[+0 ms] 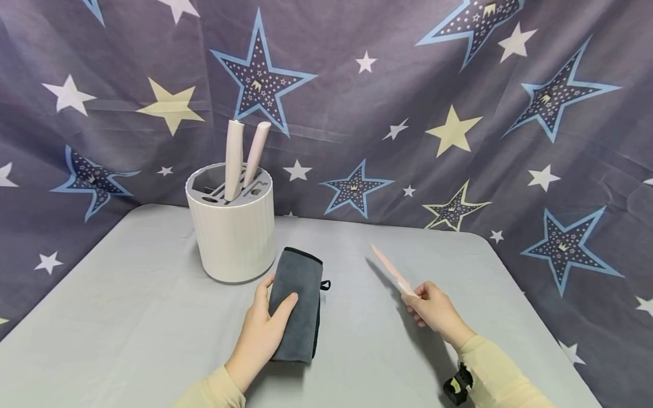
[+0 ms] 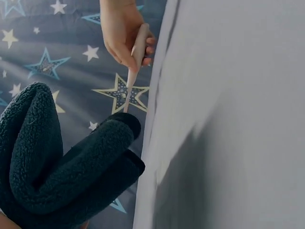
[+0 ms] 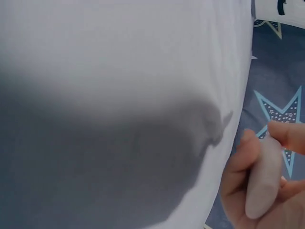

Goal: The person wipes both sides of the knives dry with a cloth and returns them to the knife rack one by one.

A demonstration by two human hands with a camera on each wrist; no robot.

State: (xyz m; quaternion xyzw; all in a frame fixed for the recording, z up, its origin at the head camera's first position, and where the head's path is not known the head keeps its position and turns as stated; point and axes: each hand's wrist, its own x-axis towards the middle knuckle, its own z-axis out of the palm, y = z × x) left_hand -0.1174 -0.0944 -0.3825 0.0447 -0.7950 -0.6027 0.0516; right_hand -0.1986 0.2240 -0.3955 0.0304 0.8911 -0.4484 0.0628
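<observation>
A folded grey towel [image 1: 296,306] with black edging and a small loop is gripped by my left hand [image 1: 257,334], thumb across its upper face. In the left wrist view the towel [image 2: 78,171] shows its dark fluffy folds. To the right, my right hand [image 1: 439,314] holds a small knife [image 1: 389,264] by its pale handle, the pinkish blade pointing up and left, away from me. The right wrist view shows the knife's handle [image 3: 264,179] between thumb and fingers; the blade is hidden there. Towel and knife are apart in the head view.
A white ribbed knife block [image 1: 232,241] with a grey slotted top stands at the back left, beyond the towel. Two pale-handled knives [image 1: 233,158] stick up from it. The grey-covered table [image 1: 347,362] meets a star-patterned curtain [image 1: 331,136] behind and at the sides.
</observation>
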